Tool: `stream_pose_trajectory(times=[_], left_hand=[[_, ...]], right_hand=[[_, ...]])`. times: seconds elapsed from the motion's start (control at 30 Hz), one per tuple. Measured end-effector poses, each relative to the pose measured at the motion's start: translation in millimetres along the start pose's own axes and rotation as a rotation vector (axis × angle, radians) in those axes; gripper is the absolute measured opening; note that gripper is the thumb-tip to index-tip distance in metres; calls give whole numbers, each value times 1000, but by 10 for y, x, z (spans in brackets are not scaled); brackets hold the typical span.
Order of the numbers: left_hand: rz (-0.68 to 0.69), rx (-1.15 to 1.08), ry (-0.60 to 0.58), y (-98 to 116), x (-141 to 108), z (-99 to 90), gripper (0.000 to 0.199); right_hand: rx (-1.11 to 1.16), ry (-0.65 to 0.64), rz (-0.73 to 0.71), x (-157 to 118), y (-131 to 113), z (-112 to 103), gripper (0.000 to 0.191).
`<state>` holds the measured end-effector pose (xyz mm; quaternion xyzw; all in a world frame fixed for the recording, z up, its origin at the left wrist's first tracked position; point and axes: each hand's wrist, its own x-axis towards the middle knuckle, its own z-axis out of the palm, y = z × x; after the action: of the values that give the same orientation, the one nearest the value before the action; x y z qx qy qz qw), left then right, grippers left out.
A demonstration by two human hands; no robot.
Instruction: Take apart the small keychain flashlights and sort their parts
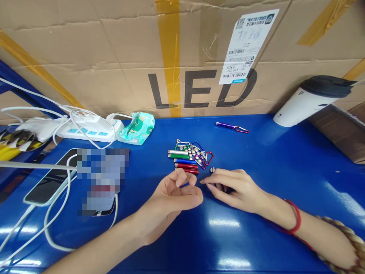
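My left hand (173, 196) is held above the blue table with its fingers loosely curled and a gap to the thumb; nothing shows in it. My right hand (236, 188) rests at the table, thumb and fingers bent together at the tips; whatever they may hold is hidden. Just beyond its fingers lies a small silver metal piece (212, 170). Ahead of my left hand is a row of slim metal tubes: a silver tube (178, 152), a green tube (179, 156), a blue tube (185, 161) and red tubes (186, 166). Beside them are small round silver pieces (190, 151) and coloured carabiner clips (209, 157).
A purple tube with a red carabiner (228, 126) lies farther back. A lidded cup (305, 102) leans at the right. To the left are a tissue pack (138, 127), a power strip (88, 129), a phone (51, 182) and white cables. A cardboard box (114, 57) stands behind.
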<state>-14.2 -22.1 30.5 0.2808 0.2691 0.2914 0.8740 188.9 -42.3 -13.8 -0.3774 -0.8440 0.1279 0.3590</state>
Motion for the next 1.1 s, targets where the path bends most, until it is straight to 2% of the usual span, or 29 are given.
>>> stream_pose_trajectory(times=[0.63,0.87,1.1], left_hand=[[42,-32,-25,-15,14,-48,31],[47,-169,-103,-23,10,-76,24],[44,-192,-134,-31,-5,-95,24]], right_hand=[[7,-2,-1,-3,5,6,15],[19,4,2,-6,1,5,15],[6,12,4,-2,4,12,15]])
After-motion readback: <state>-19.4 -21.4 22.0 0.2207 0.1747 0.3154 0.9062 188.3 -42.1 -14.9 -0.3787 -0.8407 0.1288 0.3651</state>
